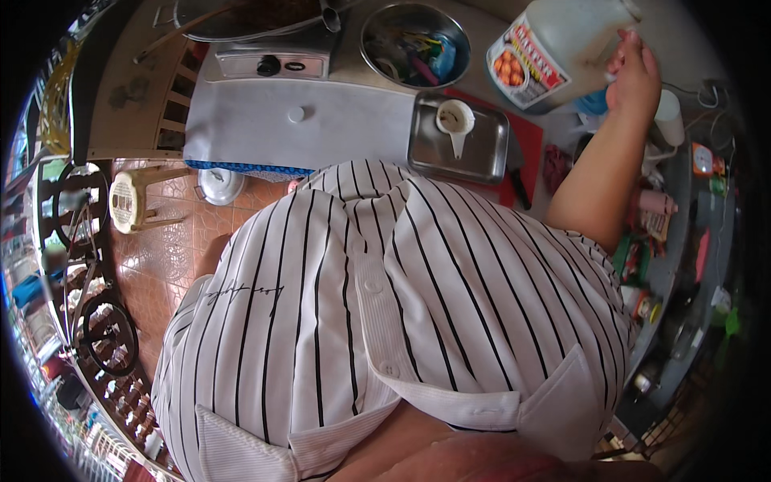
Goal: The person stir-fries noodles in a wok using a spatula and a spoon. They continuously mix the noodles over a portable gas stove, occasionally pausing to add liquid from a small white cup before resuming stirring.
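Observation:
At the upper right my right hand grips a large translucent plastic jug by its neck side. The jug leans over, and its label shows round brown food and writing. Below and left of it, a white plastic measuring cup with brown residue inside sits in a rectangular stainless steel tray. The tray overlaps a red cutting board, where a black-handled knife lies. A small white cap rests on the grey-white tabletop. My left hand is out of view; only part of that arm shows.
A steel bowl of mixed utensils stands beyond the tray. To its left is a gas stove under a wide pan. A plastic stool and a lidded pot are low at left. Shelves with goods line the right.

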A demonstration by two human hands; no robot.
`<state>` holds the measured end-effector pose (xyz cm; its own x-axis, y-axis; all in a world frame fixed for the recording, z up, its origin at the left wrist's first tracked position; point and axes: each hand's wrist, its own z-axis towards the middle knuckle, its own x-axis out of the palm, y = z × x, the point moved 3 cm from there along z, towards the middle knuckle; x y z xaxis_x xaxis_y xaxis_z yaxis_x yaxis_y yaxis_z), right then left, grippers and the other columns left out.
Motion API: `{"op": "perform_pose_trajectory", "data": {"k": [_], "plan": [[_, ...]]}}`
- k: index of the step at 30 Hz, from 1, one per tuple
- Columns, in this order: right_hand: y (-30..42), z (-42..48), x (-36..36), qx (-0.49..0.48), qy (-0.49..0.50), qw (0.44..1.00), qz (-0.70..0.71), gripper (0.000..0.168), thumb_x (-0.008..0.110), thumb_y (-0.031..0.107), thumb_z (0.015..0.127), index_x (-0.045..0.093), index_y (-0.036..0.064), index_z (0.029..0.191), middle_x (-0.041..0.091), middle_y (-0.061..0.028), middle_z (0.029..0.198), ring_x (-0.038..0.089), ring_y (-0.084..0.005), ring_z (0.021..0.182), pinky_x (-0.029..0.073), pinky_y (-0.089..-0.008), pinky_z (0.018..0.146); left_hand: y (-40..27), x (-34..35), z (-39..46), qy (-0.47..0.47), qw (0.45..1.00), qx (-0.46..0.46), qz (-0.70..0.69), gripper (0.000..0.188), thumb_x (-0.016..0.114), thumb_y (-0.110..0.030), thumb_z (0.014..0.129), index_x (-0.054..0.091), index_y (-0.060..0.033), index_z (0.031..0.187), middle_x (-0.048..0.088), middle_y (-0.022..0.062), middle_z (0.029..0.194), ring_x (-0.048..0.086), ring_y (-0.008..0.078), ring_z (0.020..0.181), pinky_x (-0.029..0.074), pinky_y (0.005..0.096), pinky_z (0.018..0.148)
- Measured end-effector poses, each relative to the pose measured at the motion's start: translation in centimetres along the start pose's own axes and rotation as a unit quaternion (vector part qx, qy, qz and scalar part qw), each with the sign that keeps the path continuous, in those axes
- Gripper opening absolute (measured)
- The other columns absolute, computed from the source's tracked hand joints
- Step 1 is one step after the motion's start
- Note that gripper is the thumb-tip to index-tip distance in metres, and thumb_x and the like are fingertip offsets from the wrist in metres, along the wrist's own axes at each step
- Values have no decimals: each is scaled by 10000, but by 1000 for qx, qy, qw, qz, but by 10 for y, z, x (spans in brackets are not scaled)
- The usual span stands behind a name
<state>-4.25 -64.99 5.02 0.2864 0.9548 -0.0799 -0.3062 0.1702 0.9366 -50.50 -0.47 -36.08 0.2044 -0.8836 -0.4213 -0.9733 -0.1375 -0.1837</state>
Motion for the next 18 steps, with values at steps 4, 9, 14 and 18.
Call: {"op": "perform_pose_trajectory", "data": {"k": [4, 9, 14, 18], "plan": [[-9, -73, -11, 88, 60, 993, -53, 251, 566, 269, 963, 610, 27, 1013, 437, 55, 653, 354, -25, 555, 275, -188, 489, -15, 16, 15, 20, 999, 0, 25, 311, 596, -390, 899, 650, -124, 1053, 655, 38, 902, 638, 160, 804, 497, 319, 617], [-43, -139, -21, 114, 101, 953, -263, 291, 584, 315, 947, 648, 43, 1028, 618, -3, 781, 526, -75, 703, 418, -225, 639, -34, 24, 22, 35, 997, 6, 62, 310, 595, -388, 900, 650, -123, 1050, 656, 38, 901, 639, 160, 798, 497, 319, 612], [-75, -167, -20, 79, 192, 846, -491, 352, 520, 379, 948, 615, 65, 1073, 663, -187, 919, 638, -343, 855, 481, -410, 757, -47, 32, 28, 48, 994, 9, 93, 308, 594, -387, 901, 650, -121, 1048, 657, 38, 900, 639, 159, 792, 498, 318, 607], [-99, -174, -15, 141, 245, 777, -562, 378, 502, 395, 941, 600, 73, 1112, 645, -206, 1017, 609, -387, 954, 464, -425, 833, -52, 35, 27, 52, 993, 10, 109, 307, 593, -385, 902, 650, -120, 1045, 657, 38, 899, 640, 159, 787, 498, 318, 602]]}}
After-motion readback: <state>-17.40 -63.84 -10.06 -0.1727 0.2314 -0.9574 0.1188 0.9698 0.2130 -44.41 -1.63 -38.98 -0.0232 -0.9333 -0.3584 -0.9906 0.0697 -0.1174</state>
